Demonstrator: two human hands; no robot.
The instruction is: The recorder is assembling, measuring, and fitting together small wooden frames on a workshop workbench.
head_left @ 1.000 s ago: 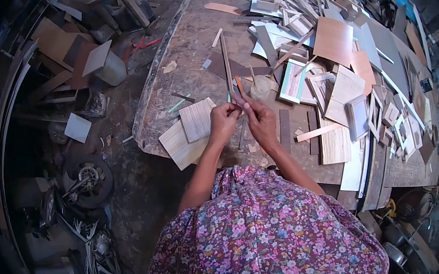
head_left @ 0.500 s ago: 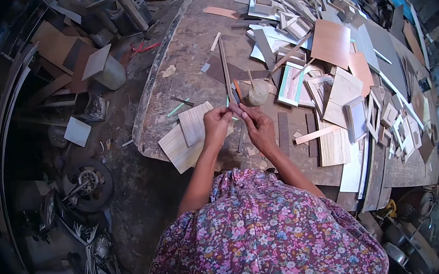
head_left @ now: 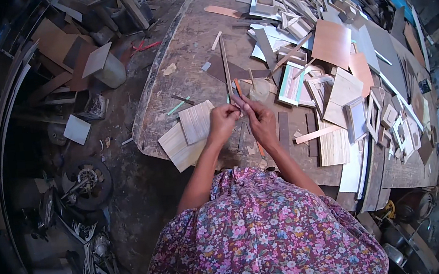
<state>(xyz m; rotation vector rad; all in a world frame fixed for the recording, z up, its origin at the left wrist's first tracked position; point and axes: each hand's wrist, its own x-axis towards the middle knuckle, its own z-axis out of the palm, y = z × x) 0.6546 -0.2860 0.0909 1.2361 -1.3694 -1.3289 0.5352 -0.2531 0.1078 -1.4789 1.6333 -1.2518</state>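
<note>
My left hand (head_left: 222, 123) and my right hand (head_left: 261, 125) meet above the near part of the worktable (head_left: 147, 112). Between their fingertips is a short, narrow brown strip (head_left: 237, 101), its kind too small to make out; both hands pinch it. Just beyond it lies a long thin wooden stick (head_left: 225, 61), pointing away from me. A round pale tub (head_left: 261, 91) with a thin stick in it stands by my right fingers. Left of my left hand, two light wood-grain boards (head_left: 196, 122) overlap.
Wood offcuts and small frames (head_left: 323, 91) are heaped across the table's right side. A peach-coloured panel (head_left: 331, 44) lies on the heap. On the floor at left are a wheel (head_left: 88, 183), a grey bucket (head_left: 111, 71) and scrap boards.
Both hands have shifted slightly with the brown strip, the right hand's fingers now more upright along it. An orange strip end shows on the table beside my right wrist.
</note>
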